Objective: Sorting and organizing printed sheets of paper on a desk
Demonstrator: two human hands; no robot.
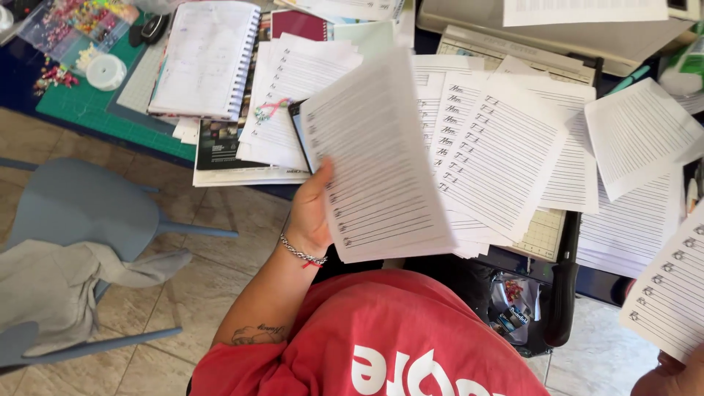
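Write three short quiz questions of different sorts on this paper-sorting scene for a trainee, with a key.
1. True or false: the left hand holds a lined sheet.
2. What lies draped on the blue chair: A) grey cloth, B) a red bag, C) a notebook?
3. What is on the left wrist?

Key
1. True.
2. A.
3. A chain bracelet.

The right hand holds another lined sheet at the frame's lower right corner.

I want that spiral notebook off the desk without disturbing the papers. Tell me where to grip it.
Grip the spiral notebook by its plain left long edge, coming from the left over the green cutting mat. It lies flat and closed; that edge looks free, while the wire binding on the right sits against the stacked lined sheets. Fingers under, thumb on top.
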